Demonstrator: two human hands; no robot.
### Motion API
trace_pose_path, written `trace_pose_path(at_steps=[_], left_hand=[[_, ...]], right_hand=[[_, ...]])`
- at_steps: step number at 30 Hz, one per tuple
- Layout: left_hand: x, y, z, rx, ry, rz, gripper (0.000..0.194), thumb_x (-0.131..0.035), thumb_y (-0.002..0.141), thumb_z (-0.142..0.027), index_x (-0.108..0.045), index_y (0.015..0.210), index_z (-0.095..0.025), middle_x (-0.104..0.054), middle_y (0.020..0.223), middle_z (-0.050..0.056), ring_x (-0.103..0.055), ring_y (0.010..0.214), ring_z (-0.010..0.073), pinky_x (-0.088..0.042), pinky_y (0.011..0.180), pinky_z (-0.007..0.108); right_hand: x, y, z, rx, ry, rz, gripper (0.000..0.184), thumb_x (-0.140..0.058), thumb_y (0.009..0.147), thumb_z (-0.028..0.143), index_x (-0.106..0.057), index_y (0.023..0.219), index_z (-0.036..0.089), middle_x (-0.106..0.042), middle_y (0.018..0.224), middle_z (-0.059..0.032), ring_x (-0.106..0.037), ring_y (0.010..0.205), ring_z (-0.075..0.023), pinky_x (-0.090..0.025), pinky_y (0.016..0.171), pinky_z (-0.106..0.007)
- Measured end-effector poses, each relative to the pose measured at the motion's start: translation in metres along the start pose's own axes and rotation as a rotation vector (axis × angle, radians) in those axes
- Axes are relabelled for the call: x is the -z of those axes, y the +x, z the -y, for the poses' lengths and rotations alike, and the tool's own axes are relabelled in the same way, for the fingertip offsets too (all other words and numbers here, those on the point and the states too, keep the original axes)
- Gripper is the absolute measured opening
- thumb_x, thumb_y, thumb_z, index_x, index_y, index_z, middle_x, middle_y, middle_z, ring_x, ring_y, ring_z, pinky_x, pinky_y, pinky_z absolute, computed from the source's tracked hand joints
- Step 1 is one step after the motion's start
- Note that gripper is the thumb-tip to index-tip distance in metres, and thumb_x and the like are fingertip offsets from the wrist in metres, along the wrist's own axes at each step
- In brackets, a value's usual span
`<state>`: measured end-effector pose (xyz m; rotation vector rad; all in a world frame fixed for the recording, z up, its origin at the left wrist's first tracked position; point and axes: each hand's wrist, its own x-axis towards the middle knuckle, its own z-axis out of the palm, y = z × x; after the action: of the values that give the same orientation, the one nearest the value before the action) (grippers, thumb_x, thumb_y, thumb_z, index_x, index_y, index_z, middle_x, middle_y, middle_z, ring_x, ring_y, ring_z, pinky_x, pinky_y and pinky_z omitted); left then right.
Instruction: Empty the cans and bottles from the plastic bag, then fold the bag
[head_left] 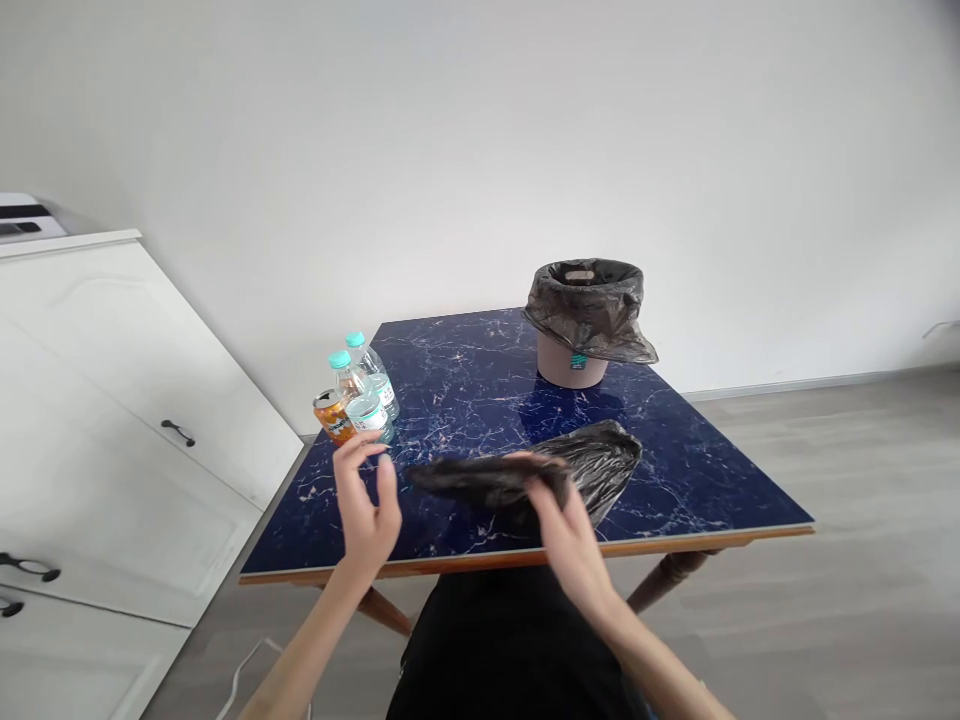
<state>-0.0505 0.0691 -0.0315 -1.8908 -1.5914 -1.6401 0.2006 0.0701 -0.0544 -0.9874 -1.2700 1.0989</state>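
Observation:
My right hand point(562, 520) grips a black plastic garbage bag point(600, 475) near the table's front edge. One part of the bag is bunched in the fingers and blurred, stretching toward the left. The rest lies on the tabletop to the right. My left hand point(367, 505) is raised with thumb and fingers apart and nothing between them, just left of the bag's blurred end. Behind it stand two clear water bottles point(366, 405) with turquoise caps and an orange drink can point(333, 415).
A trash can point(571, 365) lined with a dark bag stands at the back right of the blue marbled table point(450, 370). White cabinets point(135, 400) with black handles are on the left. A wall rises behind the table. A white cable point(244, 665) lies on the floor at lower left.

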Motion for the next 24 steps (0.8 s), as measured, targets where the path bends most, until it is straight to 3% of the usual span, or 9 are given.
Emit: trace_pose_path(at_steps=[2,7,9,12,16,18,21,22,24], left_hand=[[-0.013,-0.011,-0.013,-0.117,0.044,0.076,0.025,-0.049,0.110,-0.032,-0.050,0.134,-0.030,-0.054,0.148,0.014,-0.055,0.144,0.0354,-0.047,0.121,0.063],[-0.056,-0.018,-0.045,-0.449,0.043,0.731,0.046,-0.046,0.114,-0.037,-0.040,0.159,-0.033,-0.045,0.172,0.009,-0.032,0.165,0.0349,-0.035,0.131,0.063],[-0.078,-0.011,-0.054,-0.504,0.042,0.878,0.054,-0.042,0.115,-0.045,-0.036,0.167,-0.030,-0.032,0.180,0.007,-0.018,0.170,0.0333,-0.028,0.136,0.062],[-0.110,-0.002,-0.059,-0.552,0.041,0.978,0.063,-0.037,0.116,-0.053,-0.027,0.174,-0.031,-0.018,0.184,0.003,-0.006,0.172,0.0324,-0.017,0.139,0.062],[-0.142,0.000,-0.054,-0.541,0.044,1.038,0.063,-0.032,0.116,-0.053,-0.023,0.176,-0.033,-0.014,0.184,0.000,0.000,0.171,0.0323,-0.011,0.140,0.063],[-0.151,-0.001,-0.051,-0.522,0.049,1.060,0.062,-0.029,0.117,-0.053,-0.025,0.175,-0.033,-0.015,0.184,0.000,0.001,0.171,0.0319,-0.009,0.140,0.063],[-0.160,-0.005,-0.049,-0.510,0.059,1.065,0.061,-0.027,0.117,-0.052,-0.027,0.175,-0.031,-0.018,0.183,0.000,0.000,0.171,0.0317,-0.009,0.139,0.064],[-0.162,-0.006,-0.049,-0.508,0.064,1.063,0.061,-0.027,0.118,-0.051,-0.028,0.175,-0.031,-0.019,0.183,0.001,-0.002,0.171,0.0321,-0.009,0.139,0.064],[-0.164,-0.007,-0.050,-0.507,0.070,1.068,0.059,-0.029,0.118,-0.048,-0.030,0.174,-0.030,-0.023,0.183,0.002,-0.003,0.171,0.0332,-0.010,0.139,0.065]], right_hand=[[0.020,0.014,-0.004,-0.167,0.076,-0.162,0.051,-0.045,0.107,0.056,-0.065,0.142,0.024,-0.072,0.142,-0.0107,-0.067,0.135,-0.0295,-0.061,0.108,-0.044],[0.064,0.044,-0.016,-0.333,0.332,-0.422,0.072,-0.060,0.096,0.062,-0.060,0.151,0.016,-0.075,0.140,-0.0145,-0.077,0.120,-0.0319,-0.068,0.097,-0.045],[0.080,0.054,-0.020,-0.342,0.360,-0.493,0.073,-0.065,0.092,0.061,-0.062,0.150,0.016,-0.076,0.137,-0.0139,-0.078,0.115,-0.0312,-0.067,0.097,-0.045],[0.102,0.069,-0.028,-0.327,0.194,-0.521,0.072,-0.061,0.093,0.063,-0.061,0.149,0.018,-0.074,0.140,-0.0142,-0.079,0.112,-0.0304,-0.067,0.097,-0.044],[0.126,0.083,-0.029,-0.267,0.008,-0.528,0.076,-0.059,0.094,0.059,-0.050,0.155,0.015,-0.070,0.143,-0.0183,-0.075,0.120,-0.0339,-0.062,0.106,-0.051],[0.131,0.082,-0.022,-0.187,-0.097,-0.556,0.087,-0.067,0.090,0.052,-0.038,0.162,0.013,-0.055,0.159,-0.0219,-0.060,0.142,-0.0374,-0.049,0.121,-0.056],[0.123,0.071,-0.010,0.116,-0.536,-0.528,0.086,-0.063,0.097,0.046,-0.030,0.168,0.012,-0.019,0.180,-0.0221,-0.018,0.168,-0.0401,-0.023,0.134,-0.061],[0.116,0.066,-0.008,0.235,-0.716,-0.469,0.077,-0.056,0.102,0.046,-0.033,0.168,0.012,-0.016,0.181,-0.0205,-0.010,0.170,-0.0397,-0.018,0.135,-0.063],[0.102,0.061,-0.013,0.396,-1.005,-0.282,0.065,-0.042,0.110,0.046,-0.041,0.166,0.014,-0.023,0.180,-0.0192,-0.008,0.170,-0.0396,-0.016,0.134,-0.068]])
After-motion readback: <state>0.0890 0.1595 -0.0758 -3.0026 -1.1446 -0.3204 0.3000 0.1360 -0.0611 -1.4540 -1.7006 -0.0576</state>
